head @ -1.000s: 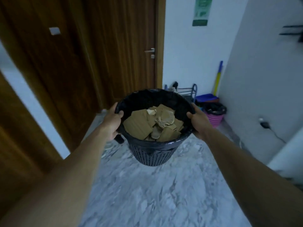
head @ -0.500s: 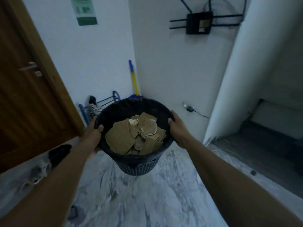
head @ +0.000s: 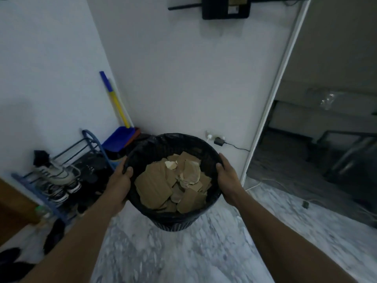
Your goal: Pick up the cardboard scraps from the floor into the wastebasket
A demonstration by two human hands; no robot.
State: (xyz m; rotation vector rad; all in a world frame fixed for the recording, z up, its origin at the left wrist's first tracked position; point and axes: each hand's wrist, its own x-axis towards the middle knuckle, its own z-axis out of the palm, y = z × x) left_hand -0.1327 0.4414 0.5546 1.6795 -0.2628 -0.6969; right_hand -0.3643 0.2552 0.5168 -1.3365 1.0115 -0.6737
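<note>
Marble floor [head: 183,258] below; bin [head: 175,221] upright at frame centre between left hand [head: 120,184] and right hand [head: 228,180], each gripping its rim, scraps [head: 153,186] inside

Marbled grey floor [head: 183,258] with a blue shoe rack [head: 98,143] at left.

Wastebasket [head: 173,223] carried rightward, away from wooden door [head: 14,209]; shoe rack [head: 89,139] now left, dark doorway [head: 326,139] right.

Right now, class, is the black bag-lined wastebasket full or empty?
Largely full: brown cardboard scraps pile up inside the black bag-lined wastebasket, their top just below its rim.
</note>
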